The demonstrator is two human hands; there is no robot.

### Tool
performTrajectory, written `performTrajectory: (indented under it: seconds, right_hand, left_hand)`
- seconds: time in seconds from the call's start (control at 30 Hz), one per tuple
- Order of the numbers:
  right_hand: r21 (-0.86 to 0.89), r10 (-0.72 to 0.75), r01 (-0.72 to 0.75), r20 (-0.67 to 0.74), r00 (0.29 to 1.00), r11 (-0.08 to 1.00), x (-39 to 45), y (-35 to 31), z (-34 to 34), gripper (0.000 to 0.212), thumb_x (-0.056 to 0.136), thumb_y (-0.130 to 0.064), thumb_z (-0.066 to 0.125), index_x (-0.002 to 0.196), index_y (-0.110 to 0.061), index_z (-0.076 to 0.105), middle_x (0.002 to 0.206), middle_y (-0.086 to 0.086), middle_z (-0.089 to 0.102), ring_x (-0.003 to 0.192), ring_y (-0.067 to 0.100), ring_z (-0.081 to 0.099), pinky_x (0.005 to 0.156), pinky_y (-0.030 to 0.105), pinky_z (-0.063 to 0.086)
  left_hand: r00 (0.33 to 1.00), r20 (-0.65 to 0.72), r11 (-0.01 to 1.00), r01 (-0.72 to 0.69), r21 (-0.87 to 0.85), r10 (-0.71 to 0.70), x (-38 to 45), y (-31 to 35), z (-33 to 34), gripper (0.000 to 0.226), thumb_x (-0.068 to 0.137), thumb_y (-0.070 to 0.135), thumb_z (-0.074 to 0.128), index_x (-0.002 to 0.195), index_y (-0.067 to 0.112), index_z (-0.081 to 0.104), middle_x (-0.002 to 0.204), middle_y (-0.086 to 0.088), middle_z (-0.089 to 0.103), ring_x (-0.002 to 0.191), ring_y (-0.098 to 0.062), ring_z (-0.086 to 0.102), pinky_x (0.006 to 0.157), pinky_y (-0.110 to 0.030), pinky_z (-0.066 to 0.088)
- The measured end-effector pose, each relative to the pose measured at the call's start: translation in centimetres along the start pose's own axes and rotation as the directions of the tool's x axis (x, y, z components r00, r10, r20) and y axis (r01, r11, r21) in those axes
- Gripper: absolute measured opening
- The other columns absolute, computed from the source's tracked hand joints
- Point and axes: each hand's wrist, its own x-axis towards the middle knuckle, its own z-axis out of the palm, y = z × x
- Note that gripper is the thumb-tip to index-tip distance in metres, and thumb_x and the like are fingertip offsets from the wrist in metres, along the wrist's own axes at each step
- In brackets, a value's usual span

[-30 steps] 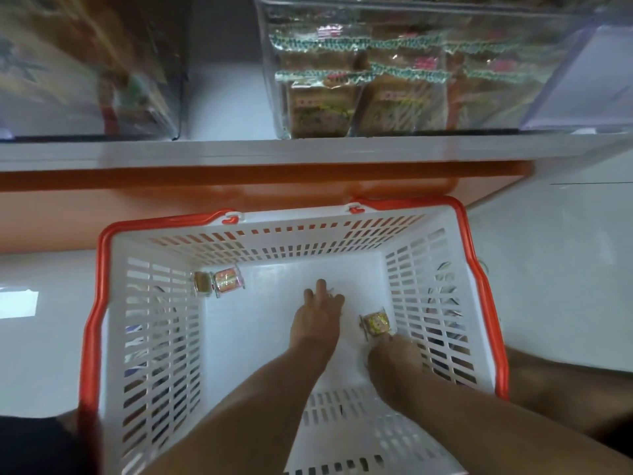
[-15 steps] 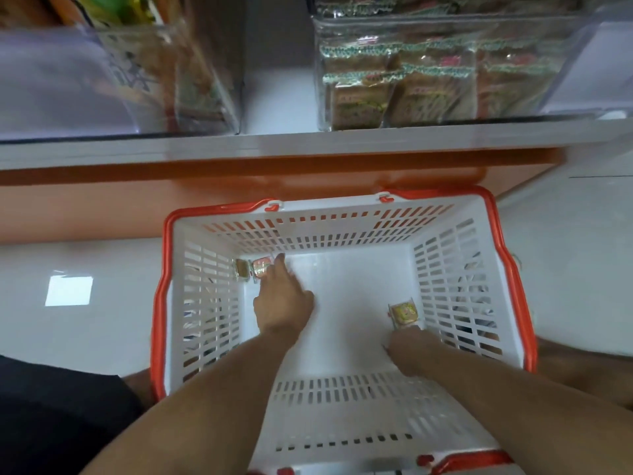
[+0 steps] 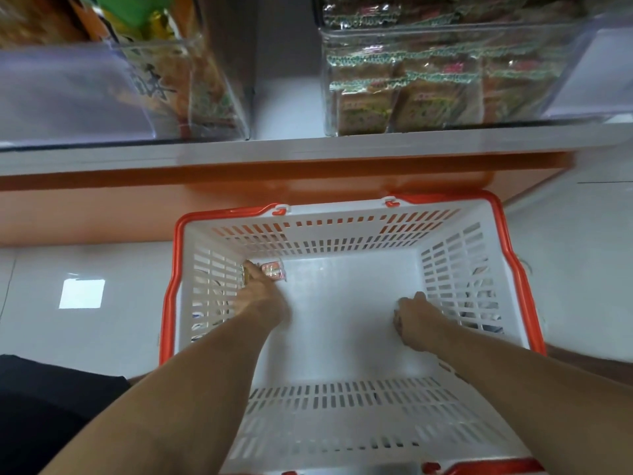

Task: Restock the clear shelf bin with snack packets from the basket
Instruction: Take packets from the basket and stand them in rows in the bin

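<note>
The left hand (image 3: 262, 299) has moved to the far-left corner of the basket (image 3: 342, 214) and now touches the last snack packets (image 3: 274, 270) — its grip is unclear. The right hand (image 3: 412, 317) has closed over the yellow packet, now hidden. Both go next to the clear shelf bin (image 3: 445, 80) above — almost finished.
</note>
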Motion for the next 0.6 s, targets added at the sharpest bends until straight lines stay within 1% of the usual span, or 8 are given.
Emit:
performTrajectory:
  seconds: [0.1, 0.2, 0.27, 0.33, 0.43, 0.5, 0.53, 0.6]
  right_hand:
    - [-0.355, -0.035, 0.056, 0.065, 0.997, 0.933, -0.5, 0.6, 0.6, 0.018, 0.103, -0.011, 0.039, 0.109, -0.015, 0.055, 0.113, 0.008, 0.053, 0.114, 0.029, 0.048, 0.092, 0.038, 0.039]
    - [-0.451, -0.078, 0.067, -0.007, 0.997, 0.89, -0.3, 0.6, 1.6, 0.027, 0.098, -0.007, 0.045, 0.124, -0.004, 0.054, 0.127, 0.014, 0.047, 0.128, 0.037, 0.042, 0.091, 0.037, 0.049]
    - [-0.465, -0.082, 0.044, -0.063, 0.995, 0.884, -0.5, 0.1, 2.6, 0.045, 0.095, -0.01, 0.053, 0.138, -0.002, 0.042, 0.145, 0.023, 0.036, 0.126, 0.035, 0.051, 0.091, 0.037, 0.051]
    - [-0.434, -0.049, 0.021, -0.054, 0.997, 0.901, -1.0, -0.2, 3.0, 0.055, 0.093, -0.011, 0.057, 0.143, -0.005, 0.034, 0.152, 0.031, 0.026, 0.12, 0.033, 0.057, 0.095, 0.039, 0.05]
    - [-0.421, -0.081, 0.054, -0.046, 0.996, 0.905, -1.3, -0.2, 3.5, 0.043, 0.094, -0.013, 0.055, 0.135, -0.009, 0.042, 0.131, 0.02, 0.043, 0.111, 0.03, 0.053, 0.094, 0.04, 0.051]
    - [-0.377, -0.084, 0.059, -0.051, 0.995, 0.924, -1.3, -0.1, 3.3, 0.036, 0.101, -0.027, 0.046, 0.133, -0.011, 0.044, 0.126, 0.016, 0.046, 0.11, 0.031, 0.05, 0.091, 0.039, 0.047]
    - [-0.333, -0.077, 0.056, -0.049, 0.996, 0.941, -1.1, 0.0, 3.2, 0.039, 0.103, -0.036, 0.042, 0.134, -0.012, 0.043, 0.127, 0.016, 0.046, 0.111, 0.032, 0.05, 0.088, 0.04, 0.045]
    - [-0.229, -0.089, 0.094, 0.033, 0.996, 0.969, -0.9, -0.2, 2.5, 0.048, 0.098, -0.048, 0.05, 0.132, -0.014, 0.044, 0.128, 0.016, 0.044, 0.11, 0.032, 0.055, 0.084, 0.038, 0.045]
  left_hand:
    - [1.0, -0.019, 0.999, -0.011, -0.031, 0.011, 0.2, -0.4, 0.5, 0.08, 0.093, 0.01, 0.056, 0.154, 0.008, 0.004, 0.129, -0.015, 0.065, 0.117, -0.037, 0.065, 0.094, -0.045, 0.052]
    - [0.998, -0.024, 0.99, -0.054, -0.133, 0.052, -0.1, -0.8, 0.3, 0.054, 0.091, 0.003, 0.053, 0.136, 0.015, 0.025, 0.119, -0.017, 0.065, 0.113, -0.039, 0.065, 0.087, -0.044, 0.051]
    - [0.996, -0.025, 0.981, -0.086, -0.173, 0.082, -0.5, -1.1, 0.3, 0.05, 0.091, 0.004, 0.051, 0.133, 0.017, 0.029, 0.119, -0.017, 0.065, 0.112, -0.04, 0.065, 0.088, -0.045, 0.053]
    - [0.994, -0.041, 0.975, -0.109, -0.191, 0.103, -0.9, -1.3, 0.6, 0.046, 0.09, 0.005, 0.051, 0.129, 0.019, 0.031, 0.118, -0.016, 0.065, 0.109, -0.041, 0.066, 0.082, -0.044, 0.051]
    - [0.983, -0.087, 0.952, -0.181, -0.248, 0.164, -1.5, -1.7, 1.2, 0.036, 0.087, 0.005, 0.05, 0.119, 0.016, 0.036, 0.111, -0.017, 0.064, 0.098, -0.037, 0.067, 0.073, -0.038, 0.048]
    - [0.971, -0.079, 0.916, -0.238, -0.324, 0.225, -2.0, -1.9, 1.5, 0.028, 0.091, 0.011, 0.05, 0.117, 0.015, 0.04, 0.103, -0.014, 0.063, 0.085, -0.031, 0.065, 0.069, -0.036, 0.048]
    - [0.964, -0.05, 0.891, -0.26, -0.373, 0.261, -2.3, -2.0, 1.5, 0.027, 0.091, 0.014, 0.052, 0.116, 0.017, 0.042, 0.099, -0.01, 0.062, 0.082, -0.027, 0.064, 0.067, -0.035, 0.048]
    - [0.939, 0.036, 0.83, -0.285, -0.479, 0.342, -3.0, -2.0, 1.5, 0.03, 0.084, 0.016, 0.061, 0.111, 0.019, 0.048, 0.094, -0.003, 0.063, 0.079, -0.019, 0.064, 0.065, -0.034, 0.052]
